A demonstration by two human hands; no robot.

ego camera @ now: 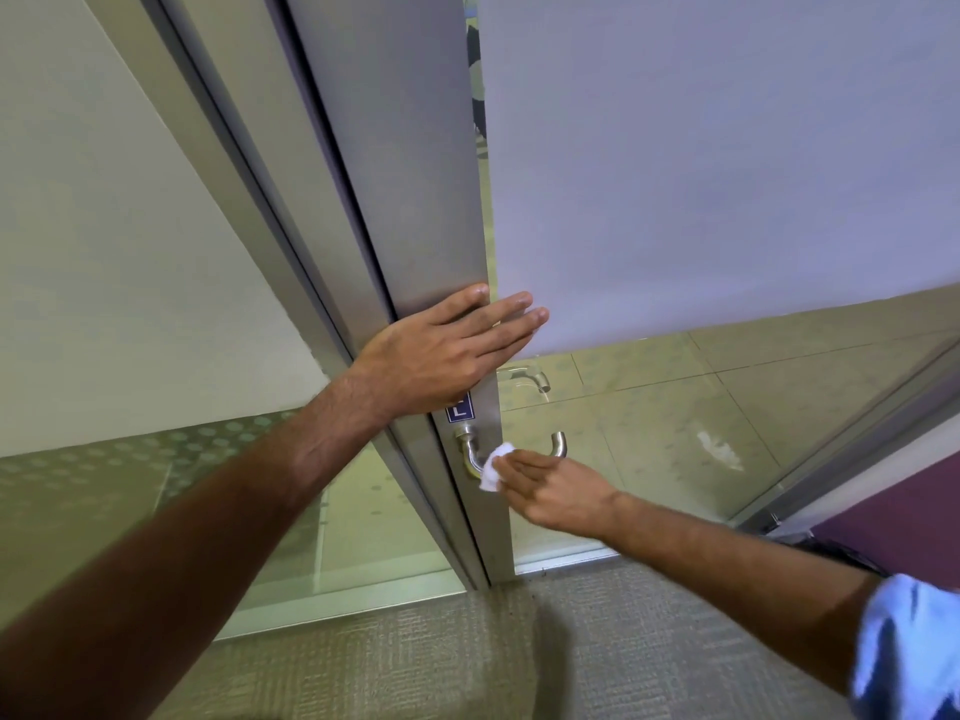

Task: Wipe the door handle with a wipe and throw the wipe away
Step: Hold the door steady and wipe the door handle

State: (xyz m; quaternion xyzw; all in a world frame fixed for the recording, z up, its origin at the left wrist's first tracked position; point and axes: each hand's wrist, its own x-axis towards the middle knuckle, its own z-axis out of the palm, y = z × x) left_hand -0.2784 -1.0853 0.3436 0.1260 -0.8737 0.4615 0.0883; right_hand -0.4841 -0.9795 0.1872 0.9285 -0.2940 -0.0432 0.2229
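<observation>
Looking down along a glass door with a brushed metal frame (415,200), its upper pane frosted (701,174), its lower pane clear

Left hand (441,356) laid flat against the door frame above the handle, fingers straight and spread, tips reaching over onto the frosted pane; grasping nothing, only pressing. Partly covering a small blue label (458,409) on the frame just below the palm

Right hand (550,488) reaching in from the lower right, fingers curled round a small white wipe (493,467) and pressing it onto the door handle (470,454). Wipe crumpled, bunched at the fingertips, touching the curved metal lever just past its round base on the frame. Far end of the lever (559,445) showing beyond the hand, bent back toward the glass; middle of the lever hidden by the hand and the wipe

Seen through the clear lower pane: a second metal handle (527,379) on the far side, and pale floor tiles (675,407). Near side: grey carpet (415,657) at the foot of the door. Rolled light-blue sleeve (909,646) at the right elbow, bottom right corner. Cream wall (104,252) on the left
</observation>
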